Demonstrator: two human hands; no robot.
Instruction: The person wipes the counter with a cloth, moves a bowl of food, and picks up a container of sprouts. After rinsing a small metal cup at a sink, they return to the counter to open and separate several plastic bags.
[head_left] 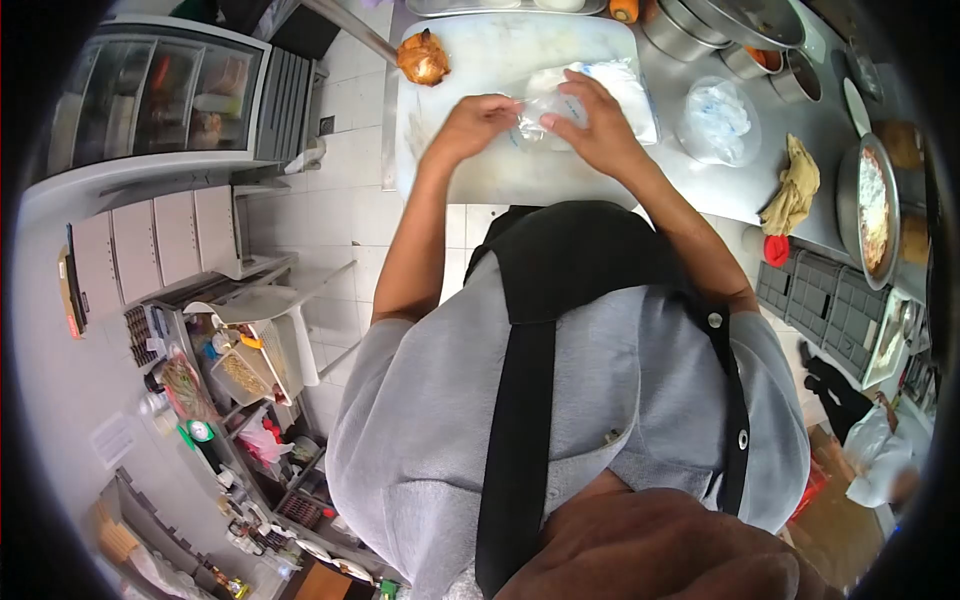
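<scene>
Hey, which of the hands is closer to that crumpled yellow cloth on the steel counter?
Right. The right hand grips the clear plastic bag on the white cutting board, with the yellow cloth off to its right; the left hand holds the bag's far side.

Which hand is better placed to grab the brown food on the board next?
Probably left. The left hand pinches the bag on the side nearest the brown food. The right hand holds the bag farther away.
</scene>
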